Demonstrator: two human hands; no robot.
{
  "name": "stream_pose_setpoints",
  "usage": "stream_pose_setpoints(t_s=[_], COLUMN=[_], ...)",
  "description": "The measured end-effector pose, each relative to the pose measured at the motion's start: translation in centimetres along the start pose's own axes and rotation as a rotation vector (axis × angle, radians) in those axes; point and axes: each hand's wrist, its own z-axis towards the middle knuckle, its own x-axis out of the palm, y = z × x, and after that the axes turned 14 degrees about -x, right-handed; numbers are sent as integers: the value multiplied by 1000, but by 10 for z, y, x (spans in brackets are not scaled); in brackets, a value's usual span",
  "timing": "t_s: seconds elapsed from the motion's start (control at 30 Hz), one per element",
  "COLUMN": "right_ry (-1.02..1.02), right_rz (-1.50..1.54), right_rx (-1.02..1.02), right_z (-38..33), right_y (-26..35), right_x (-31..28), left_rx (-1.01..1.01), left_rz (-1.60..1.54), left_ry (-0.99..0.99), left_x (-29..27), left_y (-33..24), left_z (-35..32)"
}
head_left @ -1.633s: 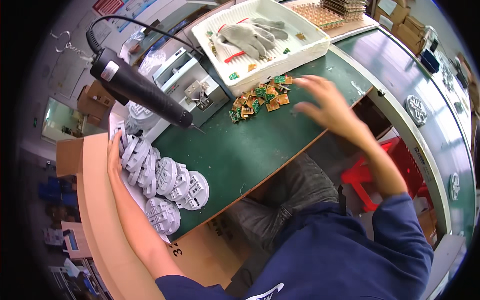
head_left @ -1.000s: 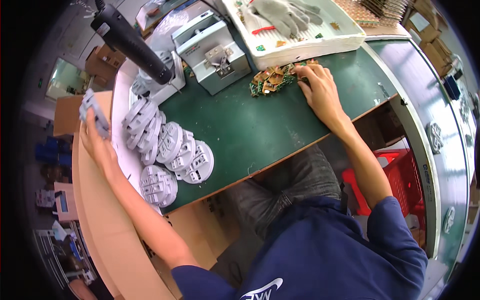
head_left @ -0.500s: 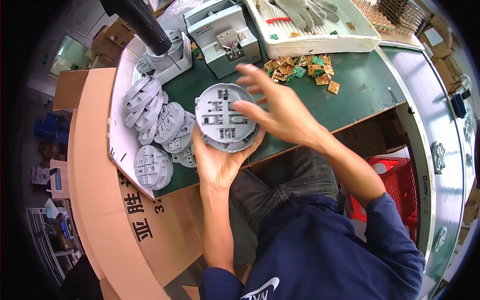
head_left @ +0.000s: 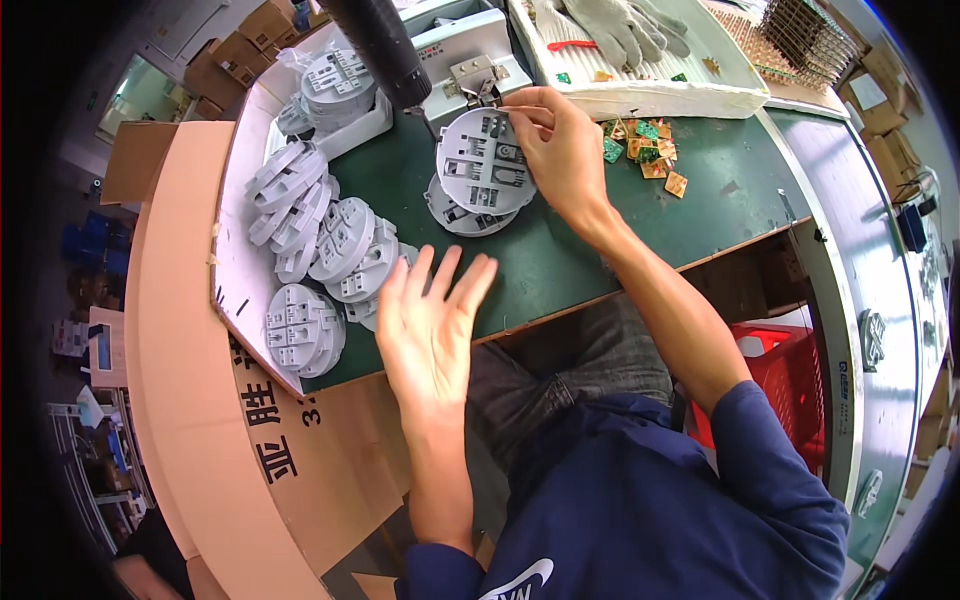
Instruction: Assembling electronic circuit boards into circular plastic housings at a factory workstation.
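Green matting covered the worktop. Nearest me, my left hand hovered flat, fingers spread, holding nothing, just beside the loose grey discs. Beyond it, my right hand pinched a grey round plate tilted above another, probably to face its slots toward me. Farther off lay small circuit boards.

Round grey plastic disc with moulded rectangular recesses, tilted face-up at the far centre of the green mat, resting on a second similar disc.
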Motion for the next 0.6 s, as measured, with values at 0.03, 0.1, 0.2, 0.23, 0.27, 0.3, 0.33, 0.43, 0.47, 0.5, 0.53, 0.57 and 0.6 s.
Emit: stream_pose_setpoints(t_s=[0.03,0.1,0.2,0.23,0.27,0.3,0.33,0.43,0.47,0.5,0.53,0.57,0.6], right_ry=[1,152,338,423,469,515,591,763,763,716,670,608,537], right_rz=[-4,-125,-150,-135,-106,-76,-45,68,66,38,11,-73,-64], right_rx=[3,-83,-148,-139,-199,-258,-255,-223,-220,-212,-203,-296,-227], right_z=[-2,-4,-10,-11,-13,-15,-13,-13,-15,-17,-18,-19,-22], right_y=[0,10,16,19,15,12,13,6,6,6,6,6,8], right_x=[-6,-22,-43,-51,-54,-57,-59,-57,-59,-60,-61,-66,-70], left_rx=[42,112,270,330,451,577,706,753,712,710,689,670,739], left_rz=[85,304,795,1004,1152,1383,1613,1927,1959,1958,1985,2011,2015], left_ry=[-33,-49,-179,-225,-225,-230,-231,-163,-132,-130,-122,-121,-173], left_x=[6,2,1,-1,0,0,0,5,6,2,-5,-8,-7], left_y=[9,21,28,29,30,28,27,29,32,34,37,38,41], left_z=[-8,-16,-15,-13,-8,-4,0,9,13,15,18,20,18])
